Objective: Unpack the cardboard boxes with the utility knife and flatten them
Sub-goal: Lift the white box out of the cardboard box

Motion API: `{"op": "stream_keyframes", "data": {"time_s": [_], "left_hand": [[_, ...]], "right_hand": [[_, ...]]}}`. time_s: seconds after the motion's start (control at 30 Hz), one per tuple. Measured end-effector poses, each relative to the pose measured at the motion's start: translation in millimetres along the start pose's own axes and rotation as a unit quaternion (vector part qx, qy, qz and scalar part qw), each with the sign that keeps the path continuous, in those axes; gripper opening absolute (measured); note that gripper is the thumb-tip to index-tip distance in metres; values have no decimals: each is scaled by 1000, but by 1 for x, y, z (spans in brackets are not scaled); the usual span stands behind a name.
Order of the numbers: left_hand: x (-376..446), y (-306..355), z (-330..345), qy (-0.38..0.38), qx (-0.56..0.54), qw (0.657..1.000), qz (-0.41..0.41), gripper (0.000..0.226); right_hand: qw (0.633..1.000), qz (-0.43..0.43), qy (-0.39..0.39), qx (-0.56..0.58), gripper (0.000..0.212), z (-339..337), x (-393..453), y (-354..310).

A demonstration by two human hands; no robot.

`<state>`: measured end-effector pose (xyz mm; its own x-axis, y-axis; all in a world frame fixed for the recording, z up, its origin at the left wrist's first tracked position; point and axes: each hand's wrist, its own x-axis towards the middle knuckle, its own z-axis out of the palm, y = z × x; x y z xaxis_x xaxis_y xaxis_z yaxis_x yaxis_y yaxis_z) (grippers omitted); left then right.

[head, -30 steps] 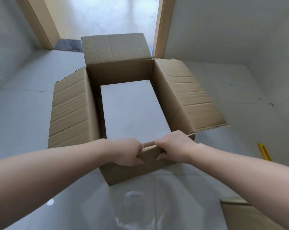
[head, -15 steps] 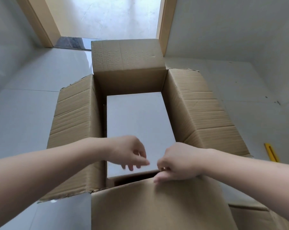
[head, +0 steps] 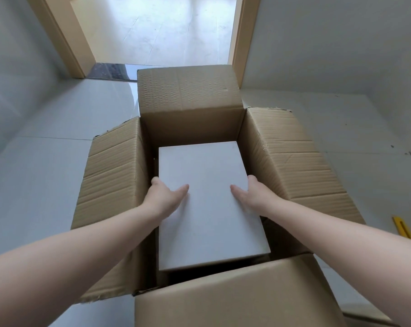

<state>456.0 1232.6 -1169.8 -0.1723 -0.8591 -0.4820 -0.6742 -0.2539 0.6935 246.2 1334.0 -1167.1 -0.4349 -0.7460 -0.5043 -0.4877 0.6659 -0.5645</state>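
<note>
One open cardboard box [head: 282, 159] with four flaps spread holds one white slab [head: 206, 208], long axis near-to-far. Left hand [head: 166, 197] and right hand [head: 251, 195] grip its side edges.

Brown box [head: 190, 95] (white slab [head: 206, 204] inside)

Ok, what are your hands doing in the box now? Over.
Left hand and right hand gripping the sides of the white slab. Cardboard box open, all four flaps out. Nothing in the way.
</note>
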Motion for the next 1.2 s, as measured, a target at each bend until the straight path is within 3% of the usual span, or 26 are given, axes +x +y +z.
{"op": "stream_keyframes", "data": {"time_s": [0.1,0.23,0.43,0.57,0.67,0.97,1.2], "left_hand": [[1,-8,4,1,-90,996,-28,80],[9,-21,10,0,-157,984,-82,97],[3,-22,13,-25,-203,973,-105,93],[-1,-23,14,-58,-259,954,-142,87],[-3,-21,14,-63,-282,947,-141,62],[-5,3,-1,-91,-289,949,-86,46],[-28,70,-51,-92,-253,963,-5,42]], "right_hand": [[998,1,26,51,60,10,2,-3],[988,19,48,148,68,17,1,5],[965,43,12,260,82,25,9,19],[935,68,-48,346,52,21,4,12],[916,86,-85,383,47,19,3,12],[915,33,-32,401,48,8,-3,3],[912,-1,11,411,45,-53,-39,-52]]}}
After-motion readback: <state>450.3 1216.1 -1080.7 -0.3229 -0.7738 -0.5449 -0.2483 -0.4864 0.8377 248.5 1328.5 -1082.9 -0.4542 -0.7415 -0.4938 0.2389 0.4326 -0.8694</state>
